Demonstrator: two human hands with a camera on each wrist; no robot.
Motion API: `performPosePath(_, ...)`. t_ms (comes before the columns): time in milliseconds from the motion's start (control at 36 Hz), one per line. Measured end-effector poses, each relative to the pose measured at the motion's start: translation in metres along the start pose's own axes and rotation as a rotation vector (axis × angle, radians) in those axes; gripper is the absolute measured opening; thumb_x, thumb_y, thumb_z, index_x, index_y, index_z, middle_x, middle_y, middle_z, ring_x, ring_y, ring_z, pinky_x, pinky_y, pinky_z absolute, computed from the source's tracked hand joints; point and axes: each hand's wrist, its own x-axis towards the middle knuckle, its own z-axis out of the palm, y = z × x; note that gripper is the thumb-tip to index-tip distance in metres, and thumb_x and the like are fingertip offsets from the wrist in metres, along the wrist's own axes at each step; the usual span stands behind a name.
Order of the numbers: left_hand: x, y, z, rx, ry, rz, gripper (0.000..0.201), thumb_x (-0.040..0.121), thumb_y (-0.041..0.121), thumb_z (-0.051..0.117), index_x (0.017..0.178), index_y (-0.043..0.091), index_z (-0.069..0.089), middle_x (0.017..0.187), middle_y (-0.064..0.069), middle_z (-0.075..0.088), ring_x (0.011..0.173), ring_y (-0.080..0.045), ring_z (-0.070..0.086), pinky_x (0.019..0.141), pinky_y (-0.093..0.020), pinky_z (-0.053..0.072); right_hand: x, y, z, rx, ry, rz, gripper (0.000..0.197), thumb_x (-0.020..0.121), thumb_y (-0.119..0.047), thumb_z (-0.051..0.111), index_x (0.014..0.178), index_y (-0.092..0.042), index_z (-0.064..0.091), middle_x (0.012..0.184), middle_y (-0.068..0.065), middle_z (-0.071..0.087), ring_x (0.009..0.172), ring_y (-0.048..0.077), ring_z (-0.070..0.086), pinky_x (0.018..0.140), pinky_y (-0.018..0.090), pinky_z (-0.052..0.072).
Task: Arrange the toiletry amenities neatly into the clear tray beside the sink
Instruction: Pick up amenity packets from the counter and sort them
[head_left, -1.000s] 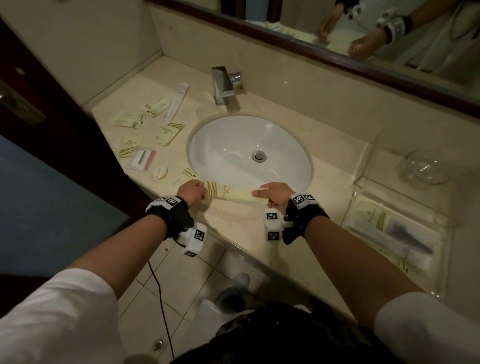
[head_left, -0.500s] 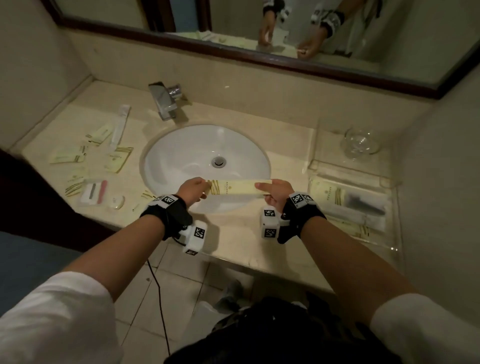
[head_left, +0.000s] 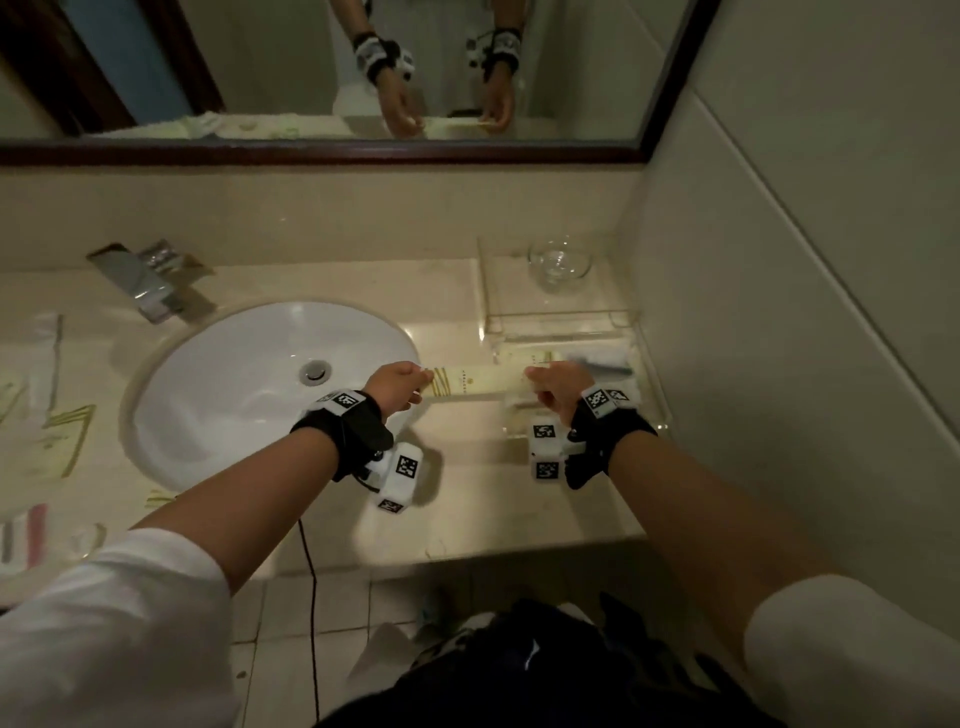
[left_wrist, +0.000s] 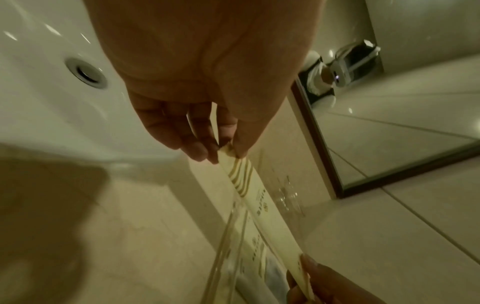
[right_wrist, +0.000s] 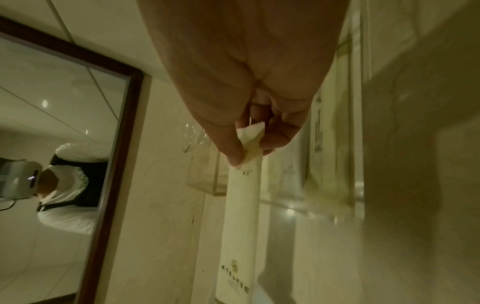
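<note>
A long cream amenity packet (head_left: 480, 381) with gold stripes hangs level between my two hands, just left of the clear tray (head_left: 647, 358). My left hand (head_left: 397, 387) pinches its striped end (left_wrist: 228, 150) over the sink's right rim. My right hand (head_left: 553, 387) pinches the serrated end (right_wrist: 250, 135) above the tray's left edge. Inside the tray lie other cream packets (head_left: 530, 357) and a dark-handled item (head_left: 605, 366). More packets (head_left: 65, 431) lie on the counter left of the sink.
The white sink basin (head_left: 234, 395) and chrome faucet (head_left: 137, 280) sit left of centre. A glass bowl (head_left: 560, 260) stands in a second clear tray behind the first. The tiled wall (head_left: 805, 260) closes the right side, and a mirror (head_left: 363, 67) runs above.
Both hands have carried the long packet rightward from in front of the sink to the clear tray's left edge. My view has swung to the right with them.
</note>
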Motion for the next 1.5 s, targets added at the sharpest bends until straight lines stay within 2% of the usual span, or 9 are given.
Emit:
performPosePath(194,0.021,0.025,0.048,0.117,-0.107,0.036,0.024,0.092,0.024,0.059,0.070,0.017,0.055,0.072,0.001,0.053,0.062,-0.013,0.049,0.058,-0.021,0.039,0.024,0.021,-0.056,-0.393,0.141,0.071,0.031,0.072,-0.044,0.060,0.059,-0.018,0.049,0.061,0.004,0.053,0.057,0.022,0.049,0.056,0.027,0.040)
performPosePath(333,0.030,0.034,0.072,0.299,-0.171,0.082,0.019,0.089,0.030,0.061,0.074,0.019,0.062,0.080,0.000,0.060,0.066,-0.011,0.052,0.067,-0.024,0.043,0.011,0.017,-0.080,-0.423,0.201,0.112,0.016,0.077,-0.031,0.059,0.074,-0.017,0.055,0.075,0.004,0.056,0.071,0.024,0.056,0.055,0.026,0.042)
performPosePath(444,0.032,0.035,0.085,0.449,-0.252,0.107,0.021,0.088,0.034,0.063,0.089,0.013,0.068,0.089,-0.002,0.063,0.077,-0.016,0.056,0.073,-0.026,0.045,0.013,0.024,-0.097,-0.455,0.185,0.084,0.008,0.088,-0.024,0.055,0.089,-0.018,0.058,0.097,0.007,0.058,0.083,0.021,0.054,0.073,0.028,0.046)
performPosePath(528,0.033,0.036,0.094,0.577,-0.289,0.130,0.021,0.088,0.035,0.064,0.085,0.014,0.065,0.092,-0.004,0.063,0.084,-0.018,0.056,0.077,-0.029,0.046,0.013,0.030,-0.104,-0.454,0.211,0.083,0.030,0.092,-0.021,0.054,0.119,-0.008,0.062,0.113,0.012,0.062,0.094,0.023,0.057,0.076,0.023,0.040)
performPosePath(639,0.032,0.040,0.101,0.694,-0.299,0.126,0.020,0.090,0.032,0.062,0.078,0.015,0.061,0.080,-0.002,0.057,0.082,-0.017,0.052,0.059,-0.023,0.037,0.008,0.034,-0.108,-0.549,0.233,0.092,0.037,0.090,-0.029,0.050,0.121,-0.014,0.062,0.120,0.013,0.064,0.105,0.032,0.061,0.091,0.035,0.050)
performPosePath(806,0.035,0.039,0.106,0.772,-0.254,0.120,0.015,0.083,0.027,0.070,0.072,0.018,0.065,0.081,-0.002,0.064,0.081,-0.015,0.059,0.072,-0.024,0.043,0.010,0.036,-0.109,-0.563,0.222,0.059,0.037,0.089,-0.023,0.056,0.123,-0.013,0.063,0.123,0.012,0.064,0.111,0.031,0.060,0.099,0.039,0.048)
performPosePath(1083,0.038,0.039,0.108,0.887,-0.240,0.105,0.018,0.084,0.026,0.069,0.092,0.010,0.070,0.086,-0.001,0.062,0.083,-0.015,0.055,0.072,-0.024,0.043,0.028,0.047,-0.114,-0.638,0.222,0.065,0.030,0.090,-0.028,0.050,0.110,-0.013,0.066,0.113,0.012,0.067,0.101,0.032,0.063,0.093,0.041,0.051)
performPosePath(1222,0.037,0.041,0.111,0.947,-0.249,0.106,0.019,0.084,0.026,0.068,0.095,0.011,0.069,0.087,-0.001,0.059,0.090,-0.019,0.059,0.073,-0.023,0.043,0.031,0.046,-0.113,-0.637,0.184,0.082,0.032,0.089,-0.020,0.059,0.118,-0.008,0.064,0.122,0.014,0.063,0.114,0.030,0.058,0.087,0.028,0.045)
performPosePath(1500,0.030,0.044,0.113,0.964,-0.243,0.094,0.021,0.085,0.027,0.067,0.070,0.019,0.054,0.088,-0.001,0.059,0.092,-0.020,0.060,0.076,-0.024,0.043,0.034,0.047,-0.116,-0.659,0.162,0.098,0.038,0.088,-0.023,0.062,0.122,-0.007,0.062,0.125,0.014,0.061,0.117,0.029,0.057,0.081,0.025,0.041)
